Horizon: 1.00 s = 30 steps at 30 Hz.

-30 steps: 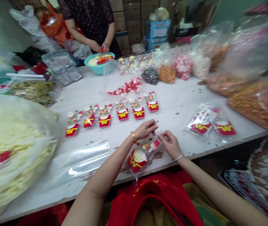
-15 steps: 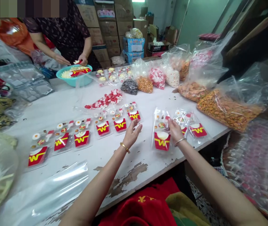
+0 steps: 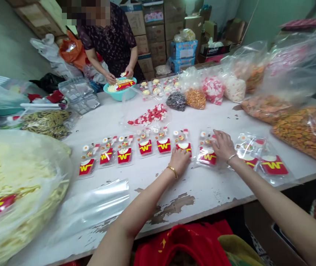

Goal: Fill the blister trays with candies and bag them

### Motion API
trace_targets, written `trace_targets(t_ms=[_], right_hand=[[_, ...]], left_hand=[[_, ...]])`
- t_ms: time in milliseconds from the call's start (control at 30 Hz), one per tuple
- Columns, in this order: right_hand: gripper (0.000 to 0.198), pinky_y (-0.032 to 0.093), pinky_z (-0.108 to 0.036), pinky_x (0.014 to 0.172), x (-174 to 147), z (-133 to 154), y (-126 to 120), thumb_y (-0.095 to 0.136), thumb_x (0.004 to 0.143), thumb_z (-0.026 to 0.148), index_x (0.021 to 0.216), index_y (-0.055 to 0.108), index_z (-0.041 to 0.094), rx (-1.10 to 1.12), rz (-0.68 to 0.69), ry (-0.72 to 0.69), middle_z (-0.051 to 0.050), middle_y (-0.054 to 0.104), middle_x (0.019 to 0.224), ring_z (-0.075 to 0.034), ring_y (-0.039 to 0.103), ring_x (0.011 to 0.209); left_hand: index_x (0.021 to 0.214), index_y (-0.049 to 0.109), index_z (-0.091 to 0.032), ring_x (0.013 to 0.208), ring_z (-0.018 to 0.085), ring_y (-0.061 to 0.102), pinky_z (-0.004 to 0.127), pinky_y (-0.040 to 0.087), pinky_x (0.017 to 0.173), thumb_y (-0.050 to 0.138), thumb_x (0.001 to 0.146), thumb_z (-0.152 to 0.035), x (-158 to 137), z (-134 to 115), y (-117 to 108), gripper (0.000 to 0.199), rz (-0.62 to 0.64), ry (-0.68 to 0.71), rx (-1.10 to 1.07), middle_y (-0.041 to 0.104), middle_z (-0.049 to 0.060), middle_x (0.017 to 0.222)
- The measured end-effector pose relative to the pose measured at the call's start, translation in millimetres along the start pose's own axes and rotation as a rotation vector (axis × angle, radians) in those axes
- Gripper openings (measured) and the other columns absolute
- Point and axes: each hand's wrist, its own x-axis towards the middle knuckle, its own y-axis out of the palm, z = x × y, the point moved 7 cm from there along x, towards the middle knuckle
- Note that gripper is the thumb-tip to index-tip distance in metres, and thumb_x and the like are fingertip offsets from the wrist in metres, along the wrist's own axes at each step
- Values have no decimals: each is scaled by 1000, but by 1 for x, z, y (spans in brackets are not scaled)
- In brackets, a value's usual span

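My right hand (image 3: 224, 146) pinches the right edge of a clear plastic packet (image 3: 207, 158), which rests on the table in front of me. Inside it are a red fries-box piece with a yellow W and several small food-shaped charms. My left hand (image 3: 180, 160) lies with its fingers over the lower part of a like packet (image 3: 184, 137) just to the left; its fingertips press on the plastic and partly hide the red piece. More such packets (image 3: 146, 146) run in a row to the left. Overlapping packets (image 3: 274, 164) lie right of my right hand.
A large bag of cream-coloured pieces (image 3: 16, 159) fills the near left, beside clear plastic film (image 3: 97, 203). Red-and-white pieces (image 3: 152, 115) lie beyond the row. Filled bags (image 3: 195, 98) line the far right. Across the table a person (image 3: 110, 44) works over a turquoise basin (image 3: 119, 95).
My right hand has brought its packet down to the table at the row's right end. My left hand has moved onto the neighbouring packet. The view has swung left.
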Motion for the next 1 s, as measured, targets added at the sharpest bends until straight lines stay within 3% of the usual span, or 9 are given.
trace_targets(t_ms=[133, 233, 333, 400, 500, 567, 633, 833, 1000], right_hand=[[82, 17, -55, 110, -56, 76, 33, 55, 72, 21, 148, 22, 23, -196, 371, -622, -8, 20, 154, -33, 12, 141], [98, 9, -57, 111, -98, 120, 63, 67, 64, 36, 149, 19, 24, -122, 589, -854, -9, 13, 156, -34, 8, 141], [106, 9, -59, 110, -123, 151, 89, 73, 56, 55, 146, 28, 21, -6, 711, -991, -14, 22, 153, -37, 14, 140], [103, 11, -59, 109, -129, 166, 101, 72, 56, 61, 143, 35, 20, 54, 727, -1029, -16, 36, 146, -38, 25, 136], [102, 13, -58, 108, -131, 182, 111, 70, 56, 66, 141, 39, 20, 83, 697, -1035, -17, 50, 133, -37, 41, 125], [104, 15, -58, 108, -135, 189, 115, 68, 56, 69, 142, 37, 20, 71, 691, -1045, -17, 51, 132, -37, 44, 122], [105, 17, -58, 106, -142, 195, 120, 64, 59, 72, 144, 34, 20, 33, 702, -1055, -18, 47, 135, -37, 42, 123], [102, 35, -52, 95, -149, 209, 129, 61, 66, 69, 146, 28, 16, 15, 682, -955, -20, 50, 131, -36, 47, 115], [104, 34, -49, 96, -153, 228, 116, 61, 66, 67, 148, 23, 14, 69, 681, -959, -19, 48, 134, -35, 44, 117]], left_hand=[[90, 59, -21, 98, 22, 51, 45, 27, 100, 49, 87, -33, -88, -17, -1, 16, 92, 156, -75, 60, 6, 96], [93, 59, -22, 101, 21, 52, 45, 24, 104, 52, 86, -36, -150, -23, -10, 17, 161, 172, -166, 61, 5, 98], [102, 58, -24, 103, 20, 53, 45, 16, 110, 55, 84, -42, -193, -17, -27, 26, 123, 107, -310, 61, 5, 108], [110, 55, -24, 107, 19, 53, 42, 20, 109, 54, 84, -45, -214, 3, -42, 33, 2, -25, -372, 60, 6, 114], [105, 55, -21, 106, 19, 52, 37, 33, 95, 47, 89, -43, -252, 59, -57, 28, -204, -401, -297, 60, 7, 109], [98, 55, -20, 100, 21, 52, 36, 36, 86, 47, 89, -44, -280, 96, -57, 27, -265, -669, -184, 60, 6, 101], [93, 54, -20, 94, 22, 52, 36, 36, 80, 53, 85, -49, -301, 121, -50, 30, -250, -827, -88, 59, 6, 97], [86, 55, -20, 90, 21, 51, 35, 33, 78, 45, 91, -33, -309, 133, -29, 17, -201, -870, -35, 59, 4, 90], [81, 57, -19, 87, 17, 54, 34, 35, 81, 46, 91, -35, -291, 109, -26, 22, -217, -695, -316, 60, 2, 84]])
